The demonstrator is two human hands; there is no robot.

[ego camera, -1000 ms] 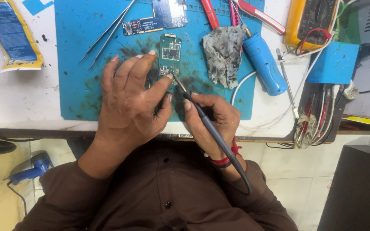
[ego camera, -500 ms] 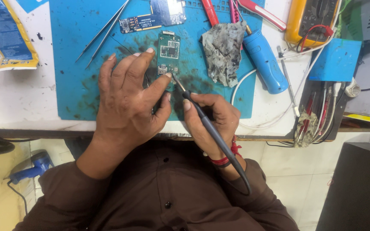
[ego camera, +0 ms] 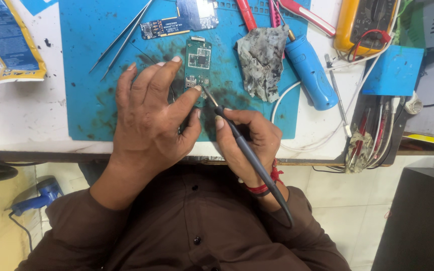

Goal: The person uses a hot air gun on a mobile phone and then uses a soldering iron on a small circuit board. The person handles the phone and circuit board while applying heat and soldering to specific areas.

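Two hands work one green board (ego camera: pixel 197 62): left hand (ego camera: pixel 149 118) pins it flat, right hand (ego camera: pixel 247 135) grips the iron (ego camera: pixel 237 138), tip touching its near edge, so steadiness matters next.

A flat blue and yellow packet (ego camera: pixel 10 42) lies at my far left on the white tabletop (ego camera: pixel 36 115); the yellow meter (ego camera: pixel 365 22), top right, shows a dark screen (ego camera: pixel 377 11).

- i see a blue work mat (ego camera: pixel 91 60) stained dark, on a white bench (ego camera: pixel 21 115)
- two tweezers (ego camera: pixel 121 37) lie crossed at its upper left
- a grey crumpled rag (ego camera: pixel 262 60) sits just beside a blue cylindrical tool (ego camera: pixel 310 75)
- a yellow multimeter (ego camera: pixel 365 22) at the top right
- a second circuit board (ego camera: pixel 179 22) along the mat's top edge
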